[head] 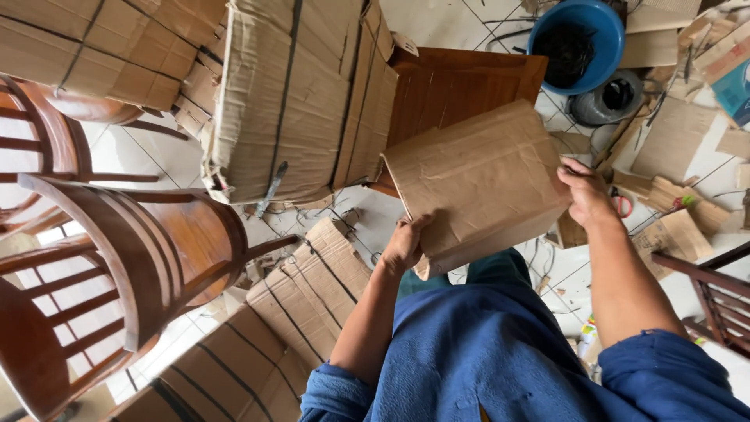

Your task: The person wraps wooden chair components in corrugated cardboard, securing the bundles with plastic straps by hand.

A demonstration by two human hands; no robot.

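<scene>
Head view: left hand (404,244) and right hand (587,195) grip opposite edges of cardboard sheet (480,184), hemmed by strapped bundle (301,101).

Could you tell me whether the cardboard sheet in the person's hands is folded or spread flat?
Spread: the cardboard sheet is creased but open, held at opposite edges.

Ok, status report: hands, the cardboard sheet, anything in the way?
Left hand and right hand grip cardboard sheet at opposite edges. Sheet held up over wooden furniture piece. Strapped cardboard-wrapped bundle close alongside.
</scene>
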